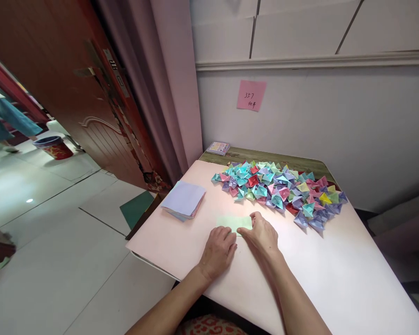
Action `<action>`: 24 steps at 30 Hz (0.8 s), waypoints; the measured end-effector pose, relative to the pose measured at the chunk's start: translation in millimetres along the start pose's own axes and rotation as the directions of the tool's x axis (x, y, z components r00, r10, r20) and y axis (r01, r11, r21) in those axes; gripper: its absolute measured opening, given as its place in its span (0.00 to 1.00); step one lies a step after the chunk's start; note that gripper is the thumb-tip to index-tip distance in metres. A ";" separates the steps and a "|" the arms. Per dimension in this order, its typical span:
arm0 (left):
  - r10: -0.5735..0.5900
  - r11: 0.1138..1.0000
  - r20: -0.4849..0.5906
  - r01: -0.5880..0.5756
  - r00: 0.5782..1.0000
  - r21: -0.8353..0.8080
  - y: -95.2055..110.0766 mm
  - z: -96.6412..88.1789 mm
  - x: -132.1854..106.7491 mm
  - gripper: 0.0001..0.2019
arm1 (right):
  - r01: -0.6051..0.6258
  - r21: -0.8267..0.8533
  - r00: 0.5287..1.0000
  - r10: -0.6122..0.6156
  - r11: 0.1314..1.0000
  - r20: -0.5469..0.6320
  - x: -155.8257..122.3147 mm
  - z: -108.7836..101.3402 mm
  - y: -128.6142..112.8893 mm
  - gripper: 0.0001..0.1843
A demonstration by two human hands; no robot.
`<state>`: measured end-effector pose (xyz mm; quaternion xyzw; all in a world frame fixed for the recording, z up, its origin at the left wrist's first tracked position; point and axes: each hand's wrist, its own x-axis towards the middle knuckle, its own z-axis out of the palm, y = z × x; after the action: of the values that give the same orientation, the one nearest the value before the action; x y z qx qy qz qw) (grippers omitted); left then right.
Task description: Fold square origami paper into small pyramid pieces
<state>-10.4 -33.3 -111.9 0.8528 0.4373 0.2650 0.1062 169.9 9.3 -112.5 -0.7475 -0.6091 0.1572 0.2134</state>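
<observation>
Hands [240, 244] beside origami pile [279, 190]

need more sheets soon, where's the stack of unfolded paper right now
In the head view the stack of paper lies near the table's left edge, left of the folded-piece pile and beyond the left hand.

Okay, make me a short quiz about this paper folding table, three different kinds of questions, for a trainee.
1. True or false: both hands press on the pale green paper.
2. The stack of flat sheets lies on which side of the left hand? A) left B) right
3. What colour is the note on the wall?

Key: 1 true. 2 A. 3 pink. The right hand lies nearer the pile of folded pieces.
</observation>
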 end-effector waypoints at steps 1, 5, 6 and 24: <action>0.000 1.000 -0.007 0.000 1.000 -0.009 -0.2 -0.1 -0.5 0.13 | -0.005 -0.008 1.000 0.005 1.000 0.015 1.4 -0.7 -1.0 0.26; -0.005 0.997 -0.083 -0.001 0.997 -0.076 -2.9 -0.5 -2.5 0.14 | 0.026 0.103 0.994 -0.036 0.994 0.101 1.4 -2.2 4.7 0.15; -0.032 0.994 -0.131 0.018 0.991 -0.107 -3.7 -0.4 -2.6 0.13 | 0.037 0.170 0.992 -0.057 0.985 0.112 0.8 -2.3 7.7 0.16; -0.671 -0.226 0.223 0.091 0.707 -0.970 -1.6 38.9 78.5 0.19 | 0.020 0.840 0.997 -0.068 0.543 0.020 6.8 -0.7 19.7 0.27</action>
<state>47.1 32.6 -117.0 0.2298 0.3662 0.6067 0.6671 188.3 12.5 -121.8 -0.5352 -0.4838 0.4422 0.5329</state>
